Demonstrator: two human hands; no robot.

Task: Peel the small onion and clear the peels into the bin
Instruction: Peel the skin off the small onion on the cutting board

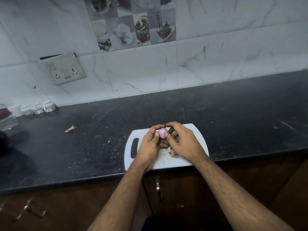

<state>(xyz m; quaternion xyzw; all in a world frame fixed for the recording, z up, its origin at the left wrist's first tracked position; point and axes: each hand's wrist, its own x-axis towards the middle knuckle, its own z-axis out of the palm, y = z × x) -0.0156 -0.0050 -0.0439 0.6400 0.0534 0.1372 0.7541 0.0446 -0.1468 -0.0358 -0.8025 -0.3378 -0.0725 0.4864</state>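
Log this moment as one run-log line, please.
stage: peeling | onion: held by left hand and right hand above cutting board | peels: on board | bin: not seen

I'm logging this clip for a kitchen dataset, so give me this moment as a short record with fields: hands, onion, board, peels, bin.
left hand: left hand grips the small onion from its left side
right hand: right hand grips it from the right, thumb on the onion
onion: small onion, pinkish purple, held above the cutting board
board: white cutting board at the near edge of the black counter
peels: some peel scraps on the board; one stray peel on the counter to the left
bin: not in view
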